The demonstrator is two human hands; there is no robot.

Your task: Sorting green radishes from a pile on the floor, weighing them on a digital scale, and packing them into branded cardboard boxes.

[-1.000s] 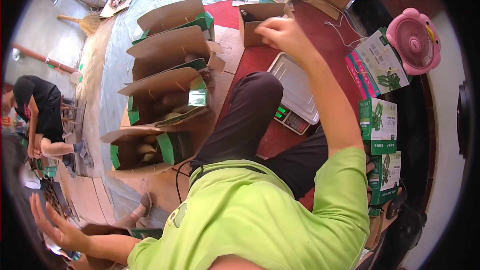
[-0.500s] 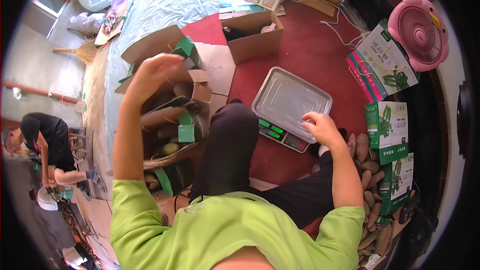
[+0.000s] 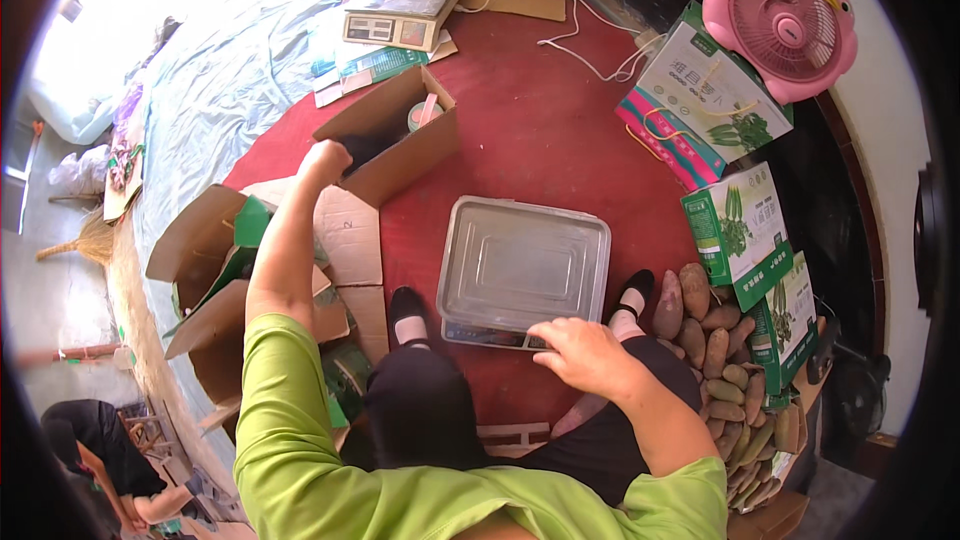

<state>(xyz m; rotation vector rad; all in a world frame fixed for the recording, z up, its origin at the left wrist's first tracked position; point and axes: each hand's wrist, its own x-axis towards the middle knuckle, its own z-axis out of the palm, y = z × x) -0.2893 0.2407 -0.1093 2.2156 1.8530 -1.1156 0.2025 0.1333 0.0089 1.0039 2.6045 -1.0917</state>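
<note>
Just in front of your knees, the scale (image 3: 523, 268) with its bare metal tray sits on the red floor mat (image 3: 540, 130), and everything else can be placed from it. Your right hand (image 3: 585, 355) rests at the scale's near edge, palm down, fingers loosely spread over the front panel and gripping nothing. Your left hand (image 3: 322, 162) is stretched out well to the scale's far left, at the mouth of an open cardboard box (image 3: 395, 135); the fingers look curled, but whether they hold anything cannot be told (the box flap hides them). Right of the scale, beside your right foot, lies a heap of sweet potatoes (image 3: 725, 360). Beyond those stand green printed cartons (image 3: 745, 225), with a pink fan (image 3: 780, 15) farther off. Past the scale's far edge sits a second scale (image 3: 400, 8). Left of it, folded cardboard boxes (image 3: 215, 250) pile up.
</note>
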